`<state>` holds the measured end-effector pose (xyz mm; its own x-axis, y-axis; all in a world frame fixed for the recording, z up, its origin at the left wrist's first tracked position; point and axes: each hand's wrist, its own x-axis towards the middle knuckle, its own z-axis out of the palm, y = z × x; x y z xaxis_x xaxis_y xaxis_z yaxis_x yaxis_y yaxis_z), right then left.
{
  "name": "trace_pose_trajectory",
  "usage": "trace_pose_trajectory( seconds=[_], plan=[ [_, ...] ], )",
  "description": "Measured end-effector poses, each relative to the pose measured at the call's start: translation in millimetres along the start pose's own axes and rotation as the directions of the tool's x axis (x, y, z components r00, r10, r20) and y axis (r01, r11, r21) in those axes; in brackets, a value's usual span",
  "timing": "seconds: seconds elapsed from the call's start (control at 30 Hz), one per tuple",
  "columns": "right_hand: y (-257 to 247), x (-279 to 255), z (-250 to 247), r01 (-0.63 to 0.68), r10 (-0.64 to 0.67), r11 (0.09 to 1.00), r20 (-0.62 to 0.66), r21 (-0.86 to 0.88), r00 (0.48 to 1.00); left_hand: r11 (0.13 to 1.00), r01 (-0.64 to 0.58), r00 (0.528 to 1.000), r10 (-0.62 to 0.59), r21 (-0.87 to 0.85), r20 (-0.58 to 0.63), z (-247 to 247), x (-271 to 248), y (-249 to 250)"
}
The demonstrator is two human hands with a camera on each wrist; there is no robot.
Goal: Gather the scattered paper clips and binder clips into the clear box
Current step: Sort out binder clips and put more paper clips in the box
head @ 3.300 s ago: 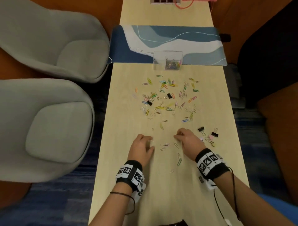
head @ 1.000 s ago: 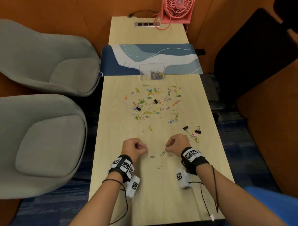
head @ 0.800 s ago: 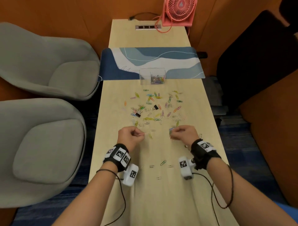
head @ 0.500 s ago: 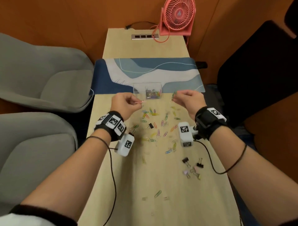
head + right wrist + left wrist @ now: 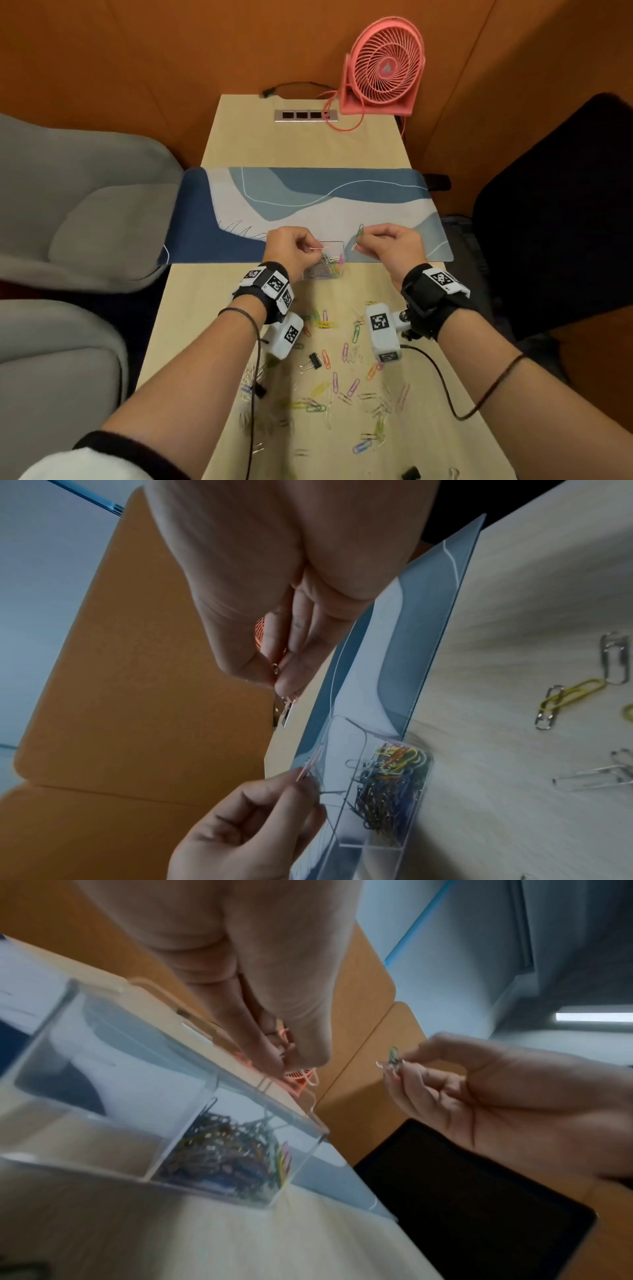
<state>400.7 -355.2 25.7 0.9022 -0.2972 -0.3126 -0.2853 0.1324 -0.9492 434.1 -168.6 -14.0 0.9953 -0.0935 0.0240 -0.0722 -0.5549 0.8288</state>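
Both hands are hovering over the clear box (image 5: 323,262), which is sitting at the near edge of the blue desk mat (image 5: 301,202). The left hand (image 5: 291,245) is pinching a pale pink paper clip (image 5: 317,247) between thumb and forefinger, its tip reaching over the box's rim. Just right of the box, the right hand (image 5: 394,245) is pinching a small bunch of paper clips, a green paper clip (image 5: 358,236) among them, its other fingers curled. Below the left fingertips, one compartment of the box is holding a heap of coloured clips (image 5: 226,1148). Behind both wrists, scattered paper clips (image 5: 342,383) and a black binder clip (image 5: 313,361) are lying on the table (image 5: 191,342).
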Motion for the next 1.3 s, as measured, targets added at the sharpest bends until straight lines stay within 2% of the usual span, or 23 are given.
trace_pose_trajectory(
  seconds=[0.23,0.37,0.5,0.6,0.7,0.8,0.9,0.97,1.03,1.1,1.2,1.23,1.3],
  plan=[
    [11.8,12.6,9.3,0.011,-0.011,0.999,-0.007,-0.05,1.0,0.994,-0.059,0.998,0.06,0.095,-0.004,17.3,3.7,-18.2],
    [13.9,16.4,10.1,0.034,-0.036,0.993,-0.018,-0.113,0.999,0.963,-0.137,0.991,0.132,0.232,0.035,18.5,1.2,-12.8],
    [21.0,24.6,13.5,0.097,-0.104,0.972,-0.019,-0.215,0.994,0.981,-0.095,0.995,0.099,0.168,-0.018,18.2,0.1,-11.3],
    [24.3,29.6,19.2,0.198,-0.2,0.913,0.031,-0.357,0.979,0.995,-0.06,0.997,0.064,0.08,-0.05,18.0,-1.1,-12.8],
    [26.8,30.3,28.2,0.337,-0.317,0.8,0.127,-0.496,0.94,0.997,-0.059,0.992,0.065,0.056,-0.11,12.7,-4.3,-14.2],
    [32.1,28.9,35.9,0.493,-0.405,0.6,0.293,-0.63,0.866,0.999,-0.035,0.979,0.042,0.039,-0.198,3.5,-12.3,-17.2],
    [38.7,31.1,41.9,0.573,-0.384,0.418,0.435,-0.705,0.815,0.999,-0.041,0.962,0.04,0.003,-0.271,-5.3,-23.5,-25.9],
    [41.8,31.5,45.4,0.584,-0.311,0.317,0.5,-0.747,0.808,0.998,-0.057,0.959,0.059,0.014,-0.276,-10.4,-33.1,-32.5],
    [42.9,28.6,46.5,0.576,-0.258,0.257,0.519,-0.776,0.815,0.996,-0.075,0.966,0.083,0.044,-0.243,-14.3,-46.7,-38.7],
    [42.2,19.2,43.1,0.594,-0.283,0.245,0.529,-0.766,0.8,0.993,-0.102,0.971,0.111,0.053,-0.21,-17.7,-66.9,-45.0],
    [37.0,-10.0,28.0,0.653,-0.423,0.238,0.528,-0.719,0.736,0.992,-0.122,0.982,0.127,0.043,-0.142,-25.2,-105.2,-49.9],
    [39.3,-25.1,19.6,0.657,-0.457,0.266,0.507,-0.706,0.731,0.993,-0.109,0.988,0.112,0.034,-0.107,-26.4,-122.7,-52.8],
    [52.8,-59.5,-1.1,0.63,-0.446,0.351,0.468,-0.693,0.763,0.999,-0.046,0.998,0.046,-0.008,-0.04,-25.0,-162.1,-62.1]
  ],
)
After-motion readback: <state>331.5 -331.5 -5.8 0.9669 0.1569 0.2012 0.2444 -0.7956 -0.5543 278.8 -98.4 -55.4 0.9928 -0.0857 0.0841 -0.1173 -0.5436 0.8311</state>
